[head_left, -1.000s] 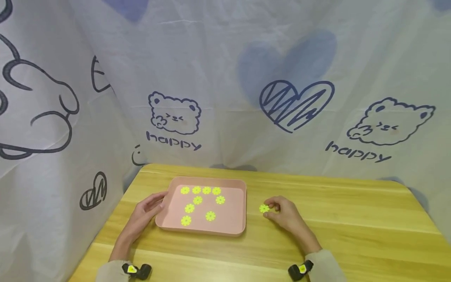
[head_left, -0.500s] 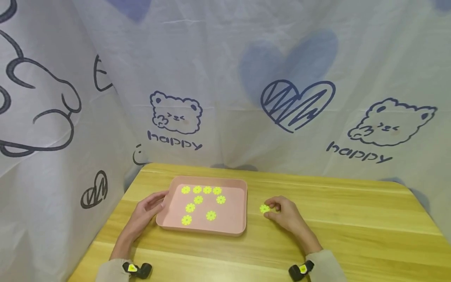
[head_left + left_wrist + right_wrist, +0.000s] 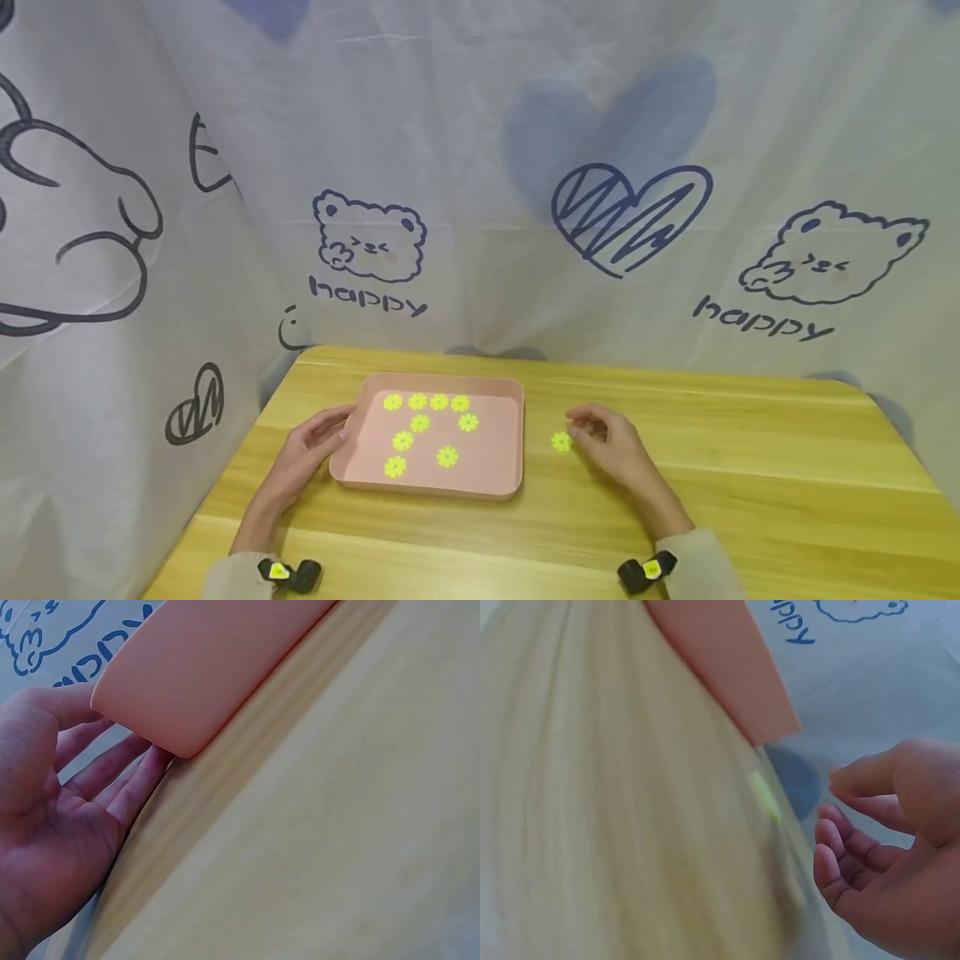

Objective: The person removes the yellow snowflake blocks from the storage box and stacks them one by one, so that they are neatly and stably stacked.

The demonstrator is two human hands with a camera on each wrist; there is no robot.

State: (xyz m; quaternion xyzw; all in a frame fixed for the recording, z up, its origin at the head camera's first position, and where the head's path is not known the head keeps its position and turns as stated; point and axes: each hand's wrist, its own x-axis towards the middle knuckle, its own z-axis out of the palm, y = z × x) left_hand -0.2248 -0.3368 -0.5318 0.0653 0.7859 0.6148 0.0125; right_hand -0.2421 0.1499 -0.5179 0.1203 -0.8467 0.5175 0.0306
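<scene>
A pink rectangular tray (image 3: 487,475) stands on the wooden table with several yellow flower-shaped pieces (image 3: 447,456) laid out in it. My left hand (image 3: 303,454) rests against the tray's left side. In the left wrist view its fairly straight fingers (image 3: 112,769) touch the tray's outer wall. One more yellow flower-shaped piece (image 3: 561,442) lies on the table to the right of the tray. Just beside that piece is my right hand (image 3: 615,442), its fingers loosely bent and holding nothing. The right wrist view shows a gap between the fingertips and the blurred yellow piece (image 3: 765,797).
The wooden table (image 3: 750,483) stretches out to the right of the tray. Behind it and on the left hangs a pale cloth (image 3: 480,167) printed with bears and hearts. Each wrist wears a black camera strap (image 3: 647,571).
My right hand has let go of the yellow flower-shaped piece and drawn slightly up and to the right. The piece stays on the table. My left hand and the tray have not moved.
</scene>
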